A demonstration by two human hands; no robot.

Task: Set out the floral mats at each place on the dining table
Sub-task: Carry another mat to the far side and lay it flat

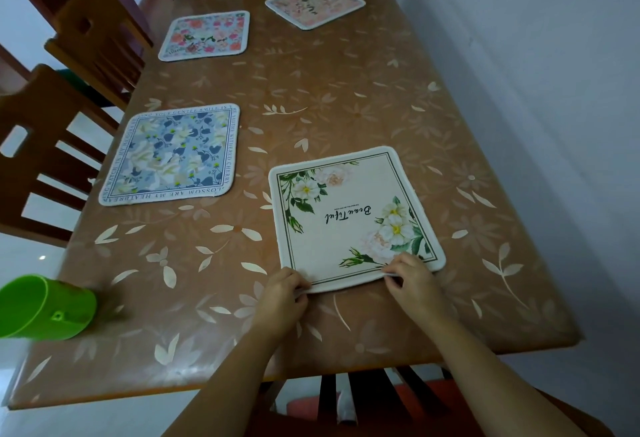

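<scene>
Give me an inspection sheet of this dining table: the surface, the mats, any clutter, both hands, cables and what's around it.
Surface: table with a glossy, leaf-patterned top.
Job's things: four mats lie flat. The cream mat is at the near end, the blue mat and red-flowered mat are along the left side, and the pink mat is at the far end.
Clutter: green cup at the near left corner, blurred; it seems to lie on its side.
Hands: left hand and right hand each pinch the cream mat's near edge.
Cables: nothing seen.
Surroundings: wooden chairs at the left, far and near sides; white wall on the right.
</scene>
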